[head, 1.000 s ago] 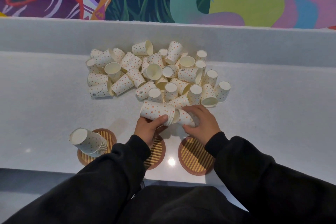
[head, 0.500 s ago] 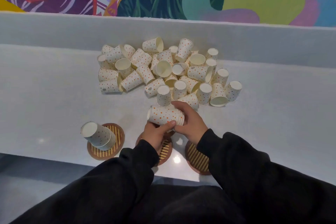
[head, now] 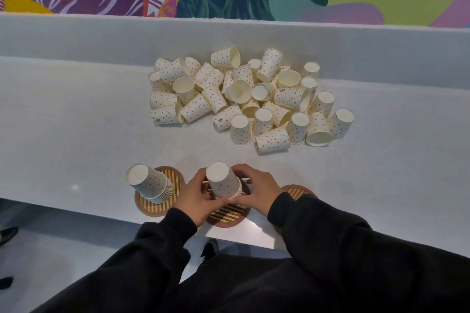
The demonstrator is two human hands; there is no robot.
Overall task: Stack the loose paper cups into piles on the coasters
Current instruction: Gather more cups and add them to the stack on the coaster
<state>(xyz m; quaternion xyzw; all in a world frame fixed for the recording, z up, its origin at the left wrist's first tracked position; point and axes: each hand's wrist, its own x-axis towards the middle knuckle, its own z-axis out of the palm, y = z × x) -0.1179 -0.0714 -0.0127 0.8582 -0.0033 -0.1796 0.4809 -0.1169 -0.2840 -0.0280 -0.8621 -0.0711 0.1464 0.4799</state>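
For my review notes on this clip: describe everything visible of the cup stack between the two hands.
The cup stack is a short pile of nested paper cups, white with orange dots, upside down with the plain base up, tilted slightly. Several rims bunch at its lower end. It is at the middle coaster, round, brown with yellow stripes; contact is hidden. The left hand and right hand grip it from either side near the rims.
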